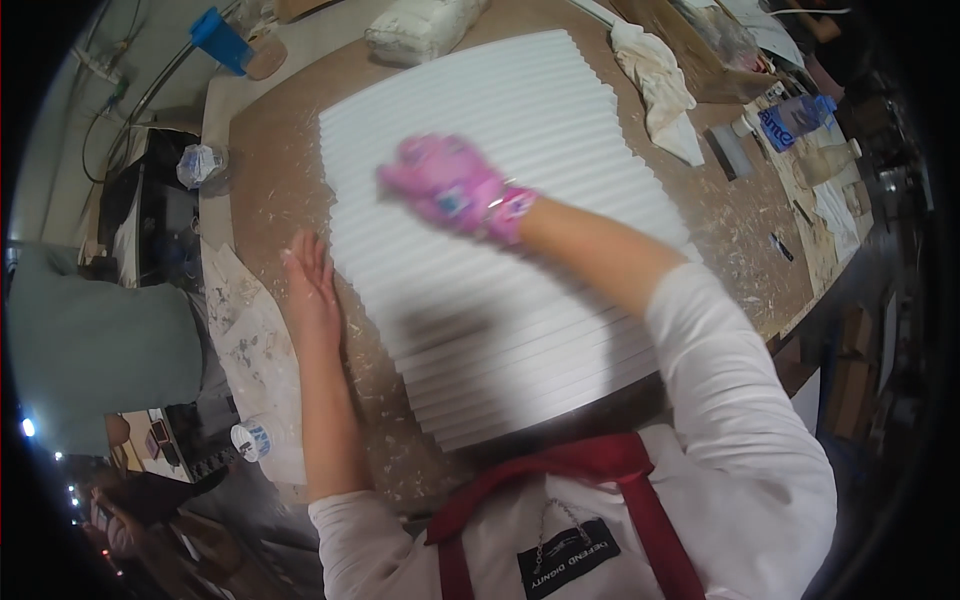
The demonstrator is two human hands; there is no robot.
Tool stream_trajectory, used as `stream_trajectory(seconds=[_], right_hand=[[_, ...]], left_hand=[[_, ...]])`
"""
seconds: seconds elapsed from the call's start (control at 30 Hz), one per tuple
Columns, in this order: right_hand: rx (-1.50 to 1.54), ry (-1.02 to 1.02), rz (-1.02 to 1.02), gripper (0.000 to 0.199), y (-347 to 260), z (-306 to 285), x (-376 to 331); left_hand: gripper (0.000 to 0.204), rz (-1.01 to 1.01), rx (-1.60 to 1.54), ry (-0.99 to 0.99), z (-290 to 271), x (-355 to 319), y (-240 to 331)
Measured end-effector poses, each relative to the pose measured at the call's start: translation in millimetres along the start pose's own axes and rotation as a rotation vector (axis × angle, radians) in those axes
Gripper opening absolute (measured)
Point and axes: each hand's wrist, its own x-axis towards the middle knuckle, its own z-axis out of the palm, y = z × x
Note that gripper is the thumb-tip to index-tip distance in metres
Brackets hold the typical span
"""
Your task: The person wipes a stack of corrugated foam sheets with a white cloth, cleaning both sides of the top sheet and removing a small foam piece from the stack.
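The white ridged sheet (520, 300) is brightly lit, palest near its lower edge, and a soft shadow (450, 325) on it below the gloved right hand (445, 188) suggests overhead light. Motion blurs that hand; the left hand (316, 287) looks sharper. Fisheye curvature bends the table (275, 160) near the black rim, where surroundings are dim and small lights (28, 428) glare at lower left.

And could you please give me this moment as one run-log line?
left hand: bare, beside ridged white material | right hand: pink-gloved, over material, blurred, contact unclear | nearby: crumpled cloth
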Motion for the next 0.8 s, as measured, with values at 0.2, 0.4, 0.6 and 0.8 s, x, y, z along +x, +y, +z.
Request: stream_trajectory(seconds=[0.2, 0.4, 0.6, 0.8], right_hand=[[-0.273, 0.014, -0.049, 0.016, 38.2, 0.7, -14.8], [-0.126, 0.103, 0.352, 0.024, 110.8, -70.8, -73.0], [0.956, 0.09, 0.578, 0.013, 101.1, -9.6, -37.6], [-0.236, -0.007, -0.259, 0.016, -12.4, 59.1, 48.4]], left_hand=[[0.056, -0.02, -0.03, -0.049, 2.9, 14.5, -16.2], [0.055, 0.09, 0.318, -0.231, 2.3, 25.1, -20.8], [0.06, 0.019, 0.196, -0.316, -2.5, 24.7, -21.0], [0.062, 0.056, 0.256, -0.302, -12.1, 30.5, -28.0]])
